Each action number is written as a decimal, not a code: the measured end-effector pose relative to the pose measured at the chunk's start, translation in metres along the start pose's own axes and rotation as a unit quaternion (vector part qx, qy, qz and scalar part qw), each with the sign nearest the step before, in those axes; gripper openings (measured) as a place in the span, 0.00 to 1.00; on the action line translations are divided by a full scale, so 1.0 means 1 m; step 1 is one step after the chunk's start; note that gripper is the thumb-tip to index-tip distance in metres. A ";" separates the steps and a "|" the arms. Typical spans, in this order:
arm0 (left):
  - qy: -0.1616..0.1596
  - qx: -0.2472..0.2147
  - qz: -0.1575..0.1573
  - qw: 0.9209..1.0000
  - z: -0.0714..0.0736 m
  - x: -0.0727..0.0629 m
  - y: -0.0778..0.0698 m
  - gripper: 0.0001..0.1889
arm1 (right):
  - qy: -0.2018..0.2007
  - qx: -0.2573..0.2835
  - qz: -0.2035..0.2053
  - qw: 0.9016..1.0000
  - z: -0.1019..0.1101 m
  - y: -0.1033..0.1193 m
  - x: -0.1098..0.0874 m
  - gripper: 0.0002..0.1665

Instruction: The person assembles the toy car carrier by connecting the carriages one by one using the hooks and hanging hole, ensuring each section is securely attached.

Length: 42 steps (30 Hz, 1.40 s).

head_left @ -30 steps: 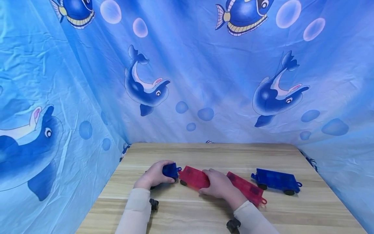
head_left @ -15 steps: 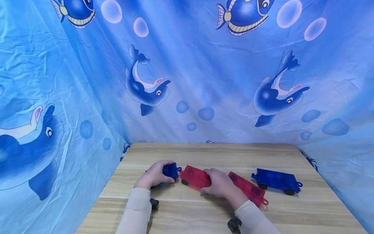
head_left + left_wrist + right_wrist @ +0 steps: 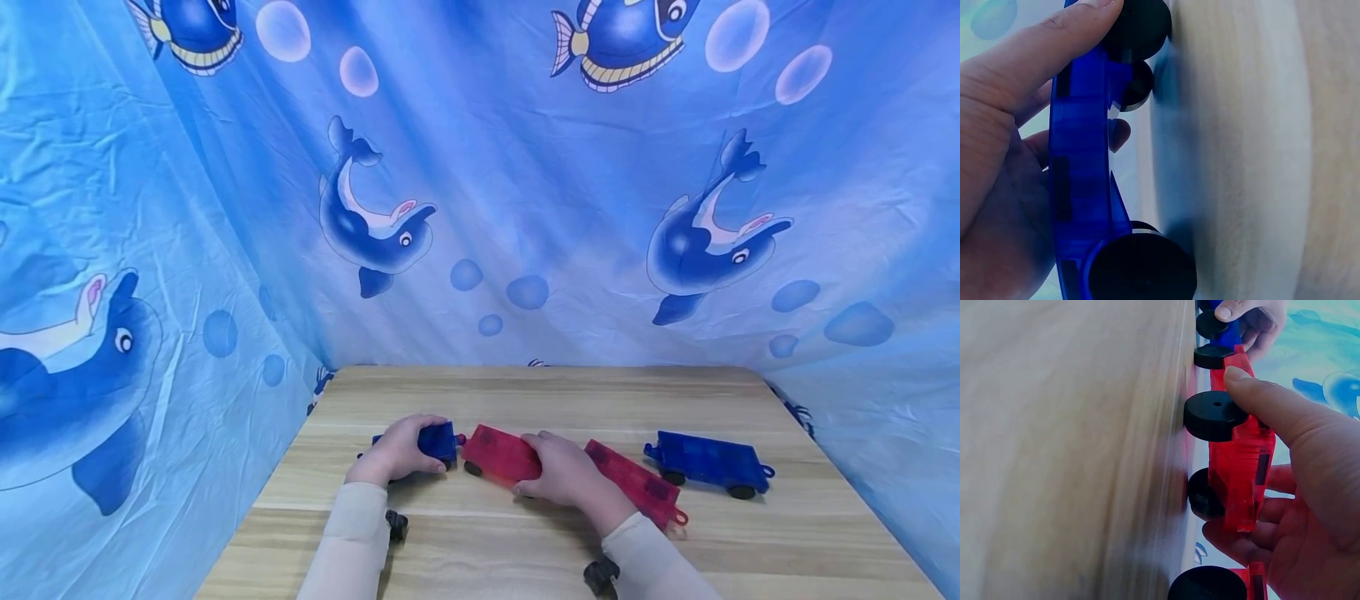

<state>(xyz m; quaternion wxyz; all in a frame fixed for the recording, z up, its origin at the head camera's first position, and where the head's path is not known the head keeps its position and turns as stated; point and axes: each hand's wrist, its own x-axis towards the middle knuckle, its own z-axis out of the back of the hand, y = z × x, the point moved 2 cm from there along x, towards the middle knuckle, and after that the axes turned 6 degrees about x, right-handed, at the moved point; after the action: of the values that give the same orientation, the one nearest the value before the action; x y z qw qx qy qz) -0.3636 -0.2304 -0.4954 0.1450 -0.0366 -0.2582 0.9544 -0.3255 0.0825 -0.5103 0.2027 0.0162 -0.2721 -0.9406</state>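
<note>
My left hand [image 3: 399,448] grips a blue toy train car [image 3: 437,442] from above, thumb on the near side. In the left wrist view the car's see-through blue body [image 3: 1079,137] and black wheels [image 3: 1141,269] show, with the wheels close to the table. With my right hand [image 3: 562,471] I hold a red toy train car [image 3: 497,454] by its right part, fingers over the far side and thumb along the near side. Between the two cars a small red hitch [image 3: 461,439] overlaps the blue car's right end. My right hand covers the red car's rear.
A second red car [image 3: 633,479] lies slantwise just right of my right hand, its loop [image 3: 681,517] pointing toward me. Farther right stands another blue car [image 3: 705,458]. The wooden table [image 3: 525,550] is backed by a blue dolphin-print curtain [image 3: 487,208].
The left hand and its blue car have shifted slightly down, and more of that car's left end shows. Its blue loop no longer shows above the red hitch. The right hand has barely moved.
</note>
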 end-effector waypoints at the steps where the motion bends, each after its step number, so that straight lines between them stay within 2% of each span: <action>1: 0.001 0.000 0.000 1.000 0.000 0.000 0.000 0.45 | 0.001 0.000 -0.001 1.000 0.000 0.000 0.000 0.55; 8: 0.012 -0.008 0.012 1.000 0.003 -0.003 0.002 0.47 | 0.009 0.011 0.003 1.000 0.000 0.000 -0.001 0.55; 19: 0.028 -0.016 0.001 0.999 0.004 -0.005 0.016 0.44 | 0.034 0.006 0.026 0.999 0.010 0.000 0.001 0.54; 26: 0.033 -0.024 -0.001 0.999 0.006 -0.007 0.016 0.44 | 0.041 0.002 0.025 0.999 0.013 -0.005 0.007 0.53; 34: 0.032 -0.019 0.002 0.999 0.007 -0.007 0.013 0.44 | 0.035 0.002 0.028 0.999 0.014 -0.009 0.012 0.55; 42: 0.027 -0.020 0.006 0.999 0.007 -0.009 0.015 0.44 | 0.017 0.009 0.020 1.000 0.019 -0.012 0.001 0.54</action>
<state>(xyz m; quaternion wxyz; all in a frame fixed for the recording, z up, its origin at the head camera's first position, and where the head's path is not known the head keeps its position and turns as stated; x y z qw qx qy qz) -0.3603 -0.2485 -0.4969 0.1453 -0.0667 -0.2731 0.9486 -0.3335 0.1014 -0.5000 0.2256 0.0292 -0.2774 -0.9334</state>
